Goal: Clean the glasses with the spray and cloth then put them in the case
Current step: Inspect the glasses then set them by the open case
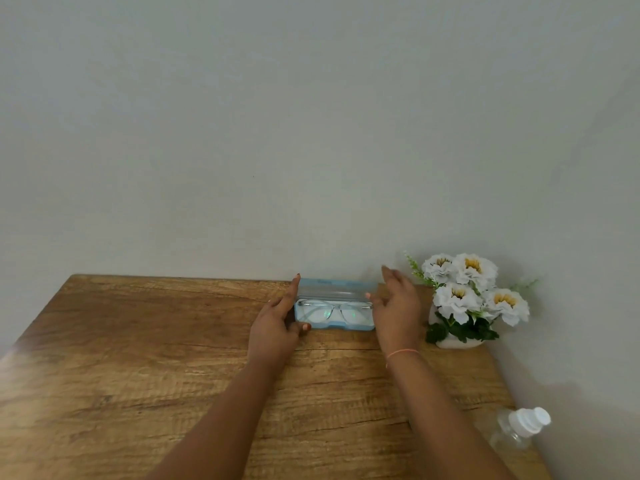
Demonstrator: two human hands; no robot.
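2 hands flank the case: the left hand lays straight fingers along its 9 o'clock end, the right hand hangs loose at 3 (contact unclear). Between them the open case runs 9-to-3 with the glasses inside, and its lid stands toward 12, equally near both.

Home: wooden table (flower vase), plain wall
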